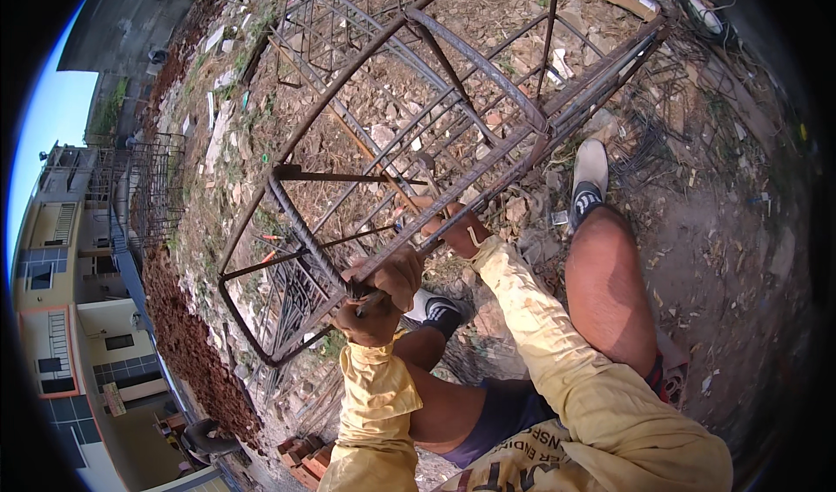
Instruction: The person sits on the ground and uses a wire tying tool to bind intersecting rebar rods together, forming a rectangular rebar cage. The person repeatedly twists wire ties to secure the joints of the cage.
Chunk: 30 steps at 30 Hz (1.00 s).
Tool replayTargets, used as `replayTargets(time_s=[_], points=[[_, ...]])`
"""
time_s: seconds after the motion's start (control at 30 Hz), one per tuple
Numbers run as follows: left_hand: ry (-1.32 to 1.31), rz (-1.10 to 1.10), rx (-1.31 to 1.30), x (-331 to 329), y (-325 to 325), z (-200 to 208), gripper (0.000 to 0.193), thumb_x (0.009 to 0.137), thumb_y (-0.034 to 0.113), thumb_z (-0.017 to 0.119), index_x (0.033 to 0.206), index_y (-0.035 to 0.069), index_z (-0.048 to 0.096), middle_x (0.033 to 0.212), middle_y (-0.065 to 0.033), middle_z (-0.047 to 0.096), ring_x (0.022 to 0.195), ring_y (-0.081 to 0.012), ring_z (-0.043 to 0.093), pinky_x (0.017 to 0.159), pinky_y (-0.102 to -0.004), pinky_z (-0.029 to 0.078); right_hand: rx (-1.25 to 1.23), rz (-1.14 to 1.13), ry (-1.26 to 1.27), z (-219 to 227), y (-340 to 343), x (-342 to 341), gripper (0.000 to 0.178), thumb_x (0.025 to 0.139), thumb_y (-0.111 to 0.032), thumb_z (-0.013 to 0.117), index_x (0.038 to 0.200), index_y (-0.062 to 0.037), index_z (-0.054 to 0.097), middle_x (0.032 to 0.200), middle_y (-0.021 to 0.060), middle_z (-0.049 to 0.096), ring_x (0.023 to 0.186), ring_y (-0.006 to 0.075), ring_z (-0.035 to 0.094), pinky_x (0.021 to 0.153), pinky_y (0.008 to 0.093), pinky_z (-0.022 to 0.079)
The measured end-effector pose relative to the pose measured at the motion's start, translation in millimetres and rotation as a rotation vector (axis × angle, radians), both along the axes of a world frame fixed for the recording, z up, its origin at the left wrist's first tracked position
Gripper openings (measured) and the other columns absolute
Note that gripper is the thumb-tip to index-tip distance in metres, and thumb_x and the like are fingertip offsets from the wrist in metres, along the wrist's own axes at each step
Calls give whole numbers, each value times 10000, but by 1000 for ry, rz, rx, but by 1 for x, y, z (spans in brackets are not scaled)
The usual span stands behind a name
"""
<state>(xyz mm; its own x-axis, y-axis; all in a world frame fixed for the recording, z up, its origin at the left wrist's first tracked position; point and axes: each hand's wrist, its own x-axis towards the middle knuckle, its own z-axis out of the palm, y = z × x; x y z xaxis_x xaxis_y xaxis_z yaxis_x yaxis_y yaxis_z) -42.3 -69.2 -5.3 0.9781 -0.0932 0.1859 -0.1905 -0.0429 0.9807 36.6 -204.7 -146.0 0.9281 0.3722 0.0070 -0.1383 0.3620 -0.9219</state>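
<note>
A long cage of rusty steel bars [475, 178] with bent cross ties stands tilted in front of me. My left hand [379, 296] is closed around its near lower corner, where a ribbed bar [300, 224] meets a long bar. A little farther and to the right, my right hand [448, 231] is closed beside the same long bar, partly behind it. From its fingers rises a thin metal tool with a rounded end [426, 163]; its exact kind is not clear. A small blue spot shows by those fingertips. Yellow sleeves cover both my forearms.
Rubble and dry grass cover the ground [374, 126]. More bar cages [144, 187] stand at the far left, near a heap of reddish soil [187, 335] and houses [70, 318]. Bricks [305, 459] lie at the lower left, tangled wire [640, 144] at the right. My shoe [591, 168] stands beside the cage.
</note>
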Motion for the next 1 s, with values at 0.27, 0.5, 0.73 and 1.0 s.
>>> replayTargets(time_s=[0.27, 0.5, 0.73, 1.0], points=[[-2, 68, 158, -7, -14, -6, 729, 854, 695, 265, 529, 75, 468, 523, -37, 433, 515, -194, 378, 547, -335, 313, 153, 40, 126, 0, -6, -6, 453, 928, -237, 603, 1302, 11, 535, 807, 1, 581, 736, 97, 520, 649, 281, 434], [-9, -155, 73, -14, -54, 30, 669, 891, 663, 444, 695, 29, 523, 624, -44, 476, 576, -181, 450, 537, -321, 335, 129, 60, 136, -1, -17, -12, 437, 902, -214, 656, 1280, -16, 563, 802, -10, 586, 731, 93, 529, 657, 267, 438], [-397, -337, 103, -27, -82, 22, 527, 770, 514, 756, 758, 35, 536, 659, -60, 483, 598, -290, 495, 557, -396, 404, 94, 152, 231, -50, -43, -17, 431, 883, -224, 668, 1275, -65, 580, 841, 18, 617, 744, 111, 569, 636, 272, 461], [-456, -186, 289, -57, -100, 15, 289, 762, 251, 782, 734, 28, 601, 673, -100, 593, 627, -313, 600, 589, -419, 469, -45, -30, 327, -33, -49, -45, 454, 860, -225, 694, 1251, -27, 573, 799, 63, 631, 749, 147, 591, 685, 302, 469]])
